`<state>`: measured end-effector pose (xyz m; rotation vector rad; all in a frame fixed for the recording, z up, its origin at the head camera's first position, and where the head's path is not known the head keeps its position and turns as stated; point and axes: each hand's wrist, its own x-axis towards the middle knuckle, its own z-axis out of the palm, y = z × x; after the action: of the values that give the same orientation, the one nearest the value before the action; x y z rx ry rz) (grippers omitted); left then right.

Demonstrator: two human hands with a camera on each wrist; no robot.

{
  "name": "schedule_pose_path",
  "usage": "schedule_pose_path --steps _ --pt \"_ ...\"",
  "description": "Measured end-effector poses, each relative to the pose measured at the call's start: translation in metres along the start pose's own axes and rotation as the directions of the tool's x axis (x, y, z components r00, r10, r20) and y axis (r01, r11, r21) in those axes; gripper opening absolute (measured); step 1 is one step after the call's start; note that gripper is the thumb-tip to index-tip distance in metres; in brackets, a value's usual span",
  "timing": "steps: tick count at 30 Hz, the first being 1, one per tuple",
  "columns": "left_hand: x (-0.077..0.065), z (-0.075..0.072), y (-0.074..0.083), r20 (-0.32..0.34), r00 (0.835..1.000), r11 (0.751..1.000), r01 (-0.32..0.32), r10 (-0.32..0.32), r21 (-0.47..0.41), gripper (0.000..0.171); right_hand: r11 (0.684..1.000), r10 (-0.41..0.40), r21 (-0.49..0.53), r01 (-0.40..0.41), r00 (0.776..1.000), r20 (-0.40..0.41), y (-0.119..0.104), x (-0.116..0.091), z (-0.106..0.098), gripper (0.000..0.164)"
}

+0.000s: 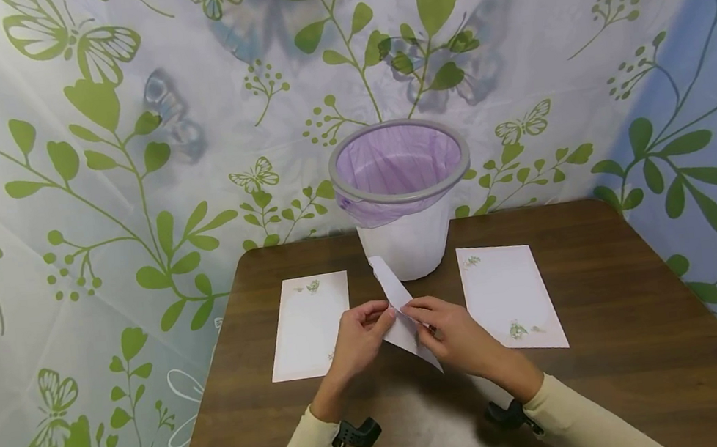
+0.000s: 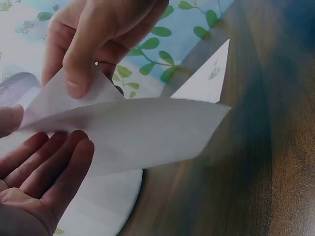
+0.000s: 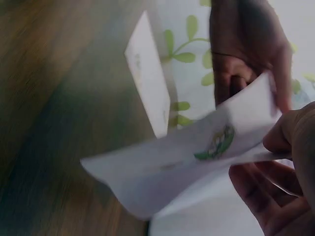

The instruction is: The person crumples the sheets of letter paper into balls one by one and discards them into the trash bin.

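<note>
Both hands hold one sheet of paper [image 1: 391, 286] above the middle of the table, just in front of the bin. My left hand [image 1: 358, 334] pinches its left side between thumb and fingers. With thumb and fingertips my right hand [image 1: 454, 334] pinches it close to the left fingers. In the left wrist view the paper [image 2: 152, 130] is bent, its near side hanging in a curve. A green floral print shows on the sheet [image 3: 167, 167] in the right wrist view, where one part is turned over along a fold.
Behind the hands stands a white bin [image 1: 411, 247] with a purple liner [image 1: 397, 156] and grey rim. A bordered sheet [image 1: 310, 325] lies left on the brown table [image 1: 422, 430], another sheet [image 1: 506, 295] right. A patterned cloth [image 1: 188, 125] hangs behind.
</note>
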<state>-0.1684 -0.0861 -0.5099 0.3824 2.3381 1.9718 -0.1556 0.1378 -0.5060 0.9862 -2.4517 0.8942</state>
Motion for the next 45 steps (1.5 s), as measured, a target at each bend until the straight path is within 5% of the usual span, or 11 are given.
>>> schedule_pose_path --steps 6,16,24,31,45 --pt "0.001 0.001 -0.003 -0.072 0.997 0.999 0.031 -0.028 0.038 0.024 0.983 -0.072 -0.17 0.074 0.997 0.019 -0.004 -0.003 0.008 0.055" --pt "0.002 -0.003 -0.006 -0.1 0.995 0.994 0.014 -0.003 0.112 0.018 0.997 0.015 -0.078 -0.013 1.0 0.022 0.001 -0.003 -0.005 0.049" --pt "0.003 -0.009 -0.006 -0.044 0.999 0.996 0.017 -0.013 0.092 0.018 0.98 0.191 0.053 -0.191 0.982 0.003 0.025 0.003 -0.026 0.04" --pt "0.004 -0.015 -0.005 0.011 1.0 0.997 0.016 -0.017 0.075 0.018 0.866 0.376 0.285 -0.412 0.91 0.174 0.036 0.005 -0.034 0.04" --pt "0.004 -0.016 -0.005 0.005 1.0 0.988 -0.013 0.012 0.157 0.015 0.693 0.458 0.508 -0.512 0.856 0.239 0.045 0.005 -0.031 0.03"
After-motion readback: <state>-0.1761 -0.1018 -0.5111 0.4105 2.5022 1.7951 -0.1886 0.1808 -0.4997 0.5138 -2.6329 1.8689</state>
